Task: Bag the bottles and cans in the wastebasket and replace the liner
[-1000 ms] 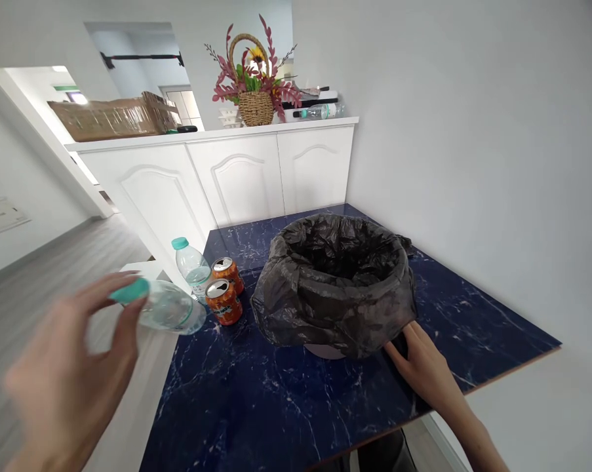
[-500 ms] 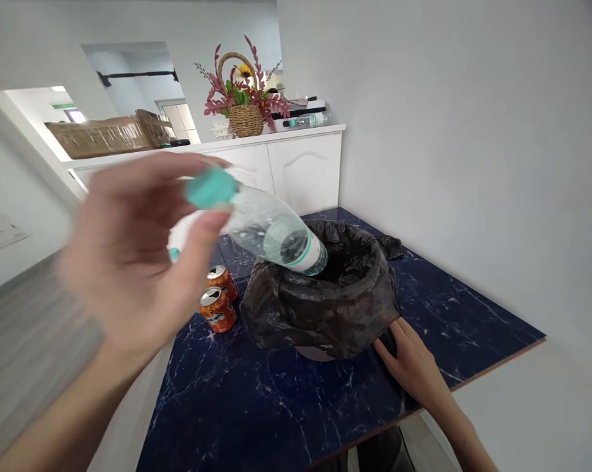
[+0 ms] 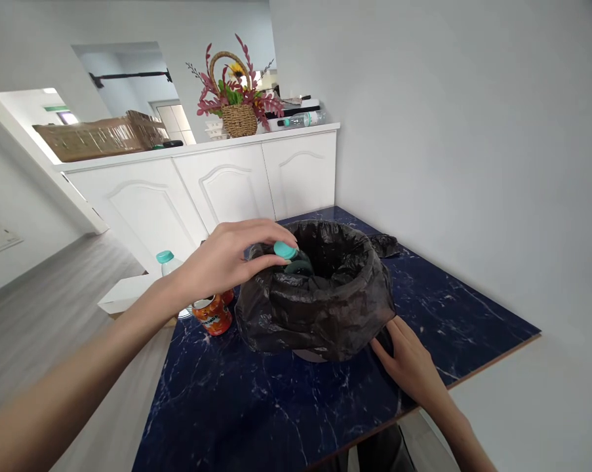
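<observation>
Teal-capped bottle (image 3: pixel 290 255) hung inside the bin bag (image 3: pixel 320 308), pinched by the left hand (image 3: pixel 227 259), while the right hand (image 3: pixel 406 364) pressed flat against the bag.

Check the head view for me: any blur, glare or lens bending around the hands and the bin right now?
Head view: left hand and bottle cap are sharp, no motion blur; black bag shows soft sheen, its inside too dark to read; right hand is clear; the doorway at far left is blown out; wide-angle bending curves the cabinet top and tilts the walls.
</observation>
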Available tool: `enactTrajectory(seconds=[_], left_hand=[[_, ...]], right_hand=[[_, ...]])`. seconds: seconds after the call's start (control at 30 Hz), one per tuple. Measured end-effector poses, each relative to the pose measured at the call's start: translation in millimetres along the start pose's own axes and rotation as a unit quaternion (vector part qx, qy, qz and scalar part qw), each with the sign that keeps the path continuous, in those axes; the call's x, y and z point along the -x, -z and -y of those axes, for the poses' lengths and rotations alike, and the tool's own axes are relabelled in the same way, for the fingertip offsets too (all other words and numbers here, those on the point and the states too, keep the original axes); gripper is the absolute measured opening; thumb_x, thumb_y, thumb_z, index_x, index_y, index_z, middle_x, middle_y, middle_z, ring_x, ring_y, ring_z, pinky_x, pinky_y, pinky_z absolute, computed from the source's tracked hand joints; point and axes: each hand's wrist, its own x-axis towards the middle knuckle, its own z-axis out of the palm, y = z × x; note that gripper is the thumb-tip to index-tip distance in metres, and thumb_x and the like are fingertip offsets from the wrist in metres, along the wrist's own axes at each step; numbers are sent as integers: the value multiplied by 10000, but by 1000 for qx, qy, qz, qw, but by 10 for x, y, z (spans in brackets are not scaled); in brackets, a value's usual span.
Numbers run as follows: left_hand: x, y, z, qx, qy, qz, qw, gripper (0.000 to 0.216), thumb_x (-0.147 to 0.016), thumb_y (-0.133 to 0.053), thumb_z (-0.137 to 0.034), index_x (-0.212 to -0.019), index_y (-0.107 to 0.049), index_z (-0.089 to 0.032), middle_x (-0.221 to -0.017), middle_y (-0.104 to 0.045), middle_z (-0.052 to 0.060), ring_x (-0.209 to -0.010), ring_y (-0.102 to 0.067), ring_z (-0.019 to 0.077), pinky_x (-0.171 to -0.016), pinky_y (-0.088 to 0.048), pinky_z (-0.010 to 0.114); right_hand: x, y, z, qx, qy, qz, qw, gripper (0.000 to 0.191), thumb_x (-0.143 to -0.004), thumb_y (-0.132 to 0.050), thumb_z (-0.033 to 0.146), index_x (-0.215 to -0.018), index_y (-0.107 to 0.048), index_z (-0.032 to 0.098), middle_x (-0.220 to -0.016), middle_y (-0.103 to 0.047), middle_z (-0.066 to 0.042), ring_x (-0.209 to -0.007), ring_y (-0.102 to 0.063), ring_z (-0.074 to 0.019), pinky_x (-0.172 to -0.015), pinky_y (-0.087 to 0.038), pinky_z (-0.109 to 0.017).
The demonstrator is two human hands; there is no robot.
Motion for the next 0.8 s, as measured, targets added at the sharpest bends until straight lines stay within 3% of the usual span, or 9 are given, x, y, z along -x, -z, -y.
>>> enactTrajectory(seconds=[0.13, 0.27, 0.33, 0.4, 0.47, 0.6, 0.7, 0.8], left_hand=[[-28, 22, 64, 28, 30, 43, 998, 181, -866, -855, -368, -1034, -844, -301, -1061, -841, 43, -999, -819, 273, -874, -674, 384], [-71, 40, 174, -12, 33, 146, 989, 160, -964, -747, -386, -1067, -856, -332, -1043, -852, 4, -937, -825, 244, -853, -664, 353], [-81, 50, 178, -31, 30, 170, 985, 191, -1004, -689, -405, -1064, -856, -337, -1027, -853, -14, -902, -819, 208, -835, -646, 311], [-70, 67, 121, -47, 43, 132, 989, 227, -1018, -658, -435, -1059, -853, -326, -1035, -852, -18, -902, -807, 181, -833, -623, 278], [-29, 102, 37, -75, 86, 47, 992, 278, -1028, -623, -471, -1044, -846, -305, -1047, -849, -12, -904, -790, 172, -796, -601, 259], [154, 247, 15, -158, 198, -121, 960, 343, -1032, -571, -515, -1049, -812, -271, -1126, -830, 11, -994, -748, 212, -711, -562, 263], [377, 401, 219, -232, 248, -186, 922, 341, -1035, -568, -503, -1140, -766, -245, -1230, -794, 31, -1116, -704, 251, -935, -575, 361], [661, 542, 524, -302, 296, -171, 890, 367, -1043, -563, -473, -1237, -721, -205, -1325, -740, 78, -1283, -636, 313, -1174, -456, 534]], right_hand=[[-4, 0, -5, -3, 6, 2, 1000, 469, -1094, -444, 532, -1447, -530, 234, -1529, -601, -193, -1443, -565, -395, -1122, -538, -606], [0, -14, -13, -3, 4, -2, 1000, 488, -1096, -442, 532, -1474, -521, 233, -1535, -602, -183, -1446, -564, -388, -1138, -529, -607], [8, -26, -23, -2, 4, -3, 1000, 500, -1096, -439, 541, -1481, -522, 233, -1547, -597, -175, -1457, -556, -383, -1153, -521, -602], [19, -41, -35, 0, 0, 0, 1000, 521, -1096, -434, 562, -1495, -519, 237, -1561, -590, -170, -1463, -551, -384, -1154, -522, -599], [29, -53, -45, 4, -4, 5, 1000, 552, -1095, -421, 586, -1518, -507, 240, -1575, -579, -171, -1466, -548, -389, -1143, -532, -597], [34, -52, -46, 7, -3, 9, 1000, 567, -1100, -396, 593, -1531, -500, 241, -1588, -569, -166, -1473, -540, -386, -1142, -533, -591], [26, -44, -46, 6, 5, 2, 1000, 541, -1099, -403, 582, -1505, -517, 242, -1573, -584, -158, -1465, -548, -380, -1150, -526, -587], [22, -51, -61, 6, 13, -8, 1000, 535, -1097, -406, 583, -1484, -530, 235, -1548, -604, -168, -1457, -556, -380, -1154, -520, -590]])
